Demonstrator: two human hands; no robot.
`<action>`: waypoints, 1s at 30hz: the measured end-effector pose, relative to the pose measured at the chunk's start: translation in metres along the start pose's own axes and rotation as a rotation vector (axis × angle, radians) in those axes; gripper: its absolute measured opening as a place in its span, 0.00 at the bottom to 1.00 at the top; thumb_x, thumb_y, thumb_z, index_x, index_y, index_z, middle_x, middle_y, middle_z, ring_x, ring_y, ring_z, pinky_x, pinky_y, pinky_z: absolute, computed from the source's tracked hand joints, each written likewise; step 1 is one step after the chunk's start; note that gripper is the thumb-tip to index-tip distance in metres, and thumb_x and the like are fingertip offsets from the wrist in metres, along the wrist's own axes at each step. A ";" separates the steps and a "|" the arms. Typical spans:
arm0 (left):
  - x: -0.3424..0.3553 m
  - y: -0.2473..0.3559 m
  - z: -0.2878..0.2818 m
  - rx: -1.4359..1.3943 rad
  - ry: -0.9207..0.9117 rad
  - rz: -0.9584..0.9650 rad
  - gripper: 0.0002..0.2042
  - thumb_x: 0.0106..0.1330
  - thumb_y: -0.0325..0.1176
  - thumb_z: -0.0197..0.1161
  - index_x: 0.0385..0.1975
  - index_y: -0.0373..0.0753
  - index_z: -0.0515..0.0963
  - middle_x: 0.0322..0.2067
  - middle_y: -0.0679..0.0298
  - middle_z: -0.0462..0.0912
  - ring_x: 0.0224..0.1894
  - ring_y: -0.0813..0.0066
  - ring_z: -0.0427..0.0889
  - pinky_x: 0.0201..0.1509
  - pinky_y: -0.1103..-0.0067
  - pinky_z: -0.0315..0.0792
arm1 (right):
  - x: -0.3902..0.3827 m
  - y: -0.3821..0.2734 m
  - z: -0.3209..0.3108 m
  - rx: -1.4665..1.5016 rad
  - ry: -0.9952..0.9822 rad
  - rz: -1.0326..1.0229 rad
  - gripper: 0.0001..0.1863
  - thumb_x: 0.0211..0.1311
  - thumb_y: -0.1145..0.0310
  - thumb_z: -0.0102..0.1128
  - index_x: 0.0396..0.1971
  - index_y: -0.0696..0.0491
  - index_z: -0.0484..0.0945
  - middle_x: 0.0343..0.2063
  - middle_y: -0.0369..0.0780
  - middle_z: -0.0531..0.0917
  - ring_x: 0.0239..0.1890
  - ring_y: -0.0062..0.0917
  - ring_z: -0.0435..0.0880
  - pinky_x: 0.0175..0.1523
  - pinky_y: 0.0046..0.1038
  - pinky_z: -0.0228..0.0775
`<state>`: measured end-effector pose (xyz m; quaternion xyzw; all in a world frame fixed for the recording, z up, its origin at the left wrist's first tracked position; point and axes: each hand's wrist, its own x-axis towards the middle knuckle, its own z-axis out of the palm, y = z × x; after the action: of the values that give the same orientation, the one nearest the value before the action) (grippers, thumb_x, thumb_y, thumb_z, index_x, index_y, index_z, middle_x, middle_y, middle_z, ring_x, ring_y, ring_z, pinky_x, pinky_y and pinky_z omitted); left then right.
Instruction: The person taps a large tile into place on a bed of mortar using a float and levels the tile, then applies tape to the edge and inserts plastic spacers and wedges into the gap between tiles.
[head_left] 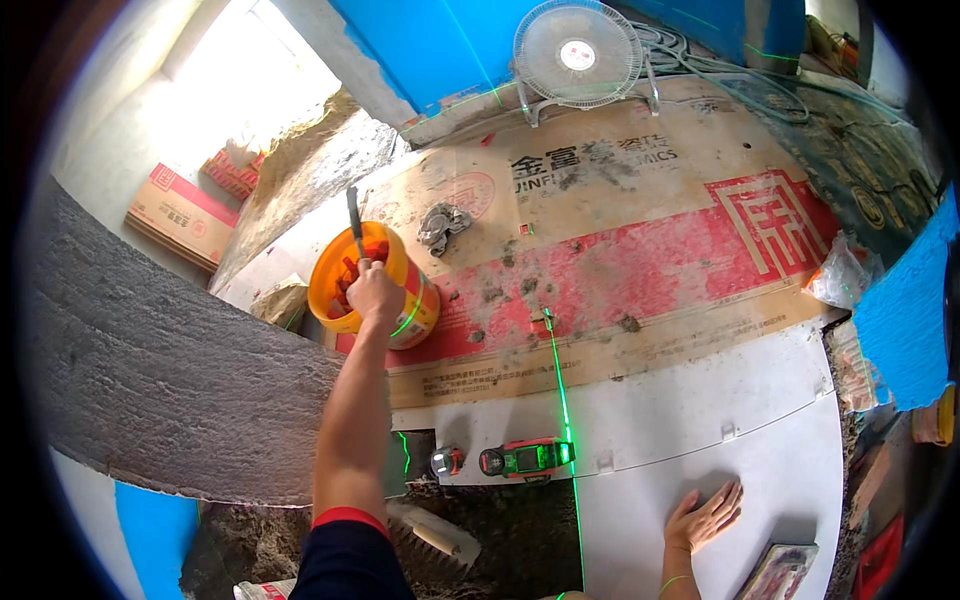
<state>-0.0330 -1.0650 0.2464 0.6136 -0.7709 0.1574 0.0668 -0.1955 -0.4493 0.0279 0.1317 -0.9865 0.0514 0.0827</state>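
Observation:
My left hand (374, 291) reaches far forward over an orange bucket (325, 290) that holds several small red pieces. It grips a thin dark tool (354, 222) by the handle, the tool pointing up and away. My right hand (704, 516) lies flat, fingers spread, on a large white floor tile (780, 470) at the lower right, holding nothing. A green laser level (527, 457) and a small round device (447, 461) sit at the tile's near-left edge. A green laser line (560, 390) runs across the tile and the cardboard.
Flattened cardboard (640, 230) with mortar lumps covers the floor ahead. A white fan (577, 52) stands at the back with cables (720, 70) beside it. A rough grey mortar slab (160, 380) is at left. A brush (440, 540) lies on dark mortar near me; a trowel-like tool (778, 572) rests by my right wrist.

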 end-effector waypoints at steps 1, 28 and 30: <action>-0.005 0.007 -0.004 -0.065 -0.055 -0.006 0.16 0.61 0.29 0.59 0.50 0.37 0.79 0.64 0.58 0.74 0.55 0.49 0.84 0.56 0.60 0.78 | -0.001 0.001 0.002 -0.002 0.000 0.003 0.35 0.76 0.53 0.47 0.74 0.60 0.57 0.75 0.48 0.61 0.78 0.44 0.56 0.80 0.52 0.44; 0.079 0.059 0.060 -1.087 -0.436 -0.549 0.13 0.73 0.29 0.53 0.50 0.39 0.83 0.40 0.58 0.83 0.41 0.64 0.81 0.46 0.66 0.76 | -0.001 0.008 0.016 0.043 0.080 -0.034 0.35 0.71 0.56 0.50 0.71 0.63 0.61 0.72 0.53 0.64 0.77 0.47 0.58 0.79 0.54 0.45; 0.088 0.061 0.071 -0.962 -0.418 -0.450 0.13 0.72 0.29 0.53 0.49 0.39 0.83 0.40 0.57 0.84 0.40 0.63 0.81 0.46 0.66 0.76 | 0.000 0.007 0.009 0.088 0.085 -0.044 0.37 0.68 0.55 0.51 0.70 0.64 0.61 0.71 0.55 0.64 0.76 0.49 0.59 0.79 0.56 0.44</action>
<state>-0.1062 -1.1577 0.1958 0.6811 -0.6030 -0.3544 0.2166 -0.1987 -0.4439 0.0184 0.1547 -0.9758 0.0982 0.1197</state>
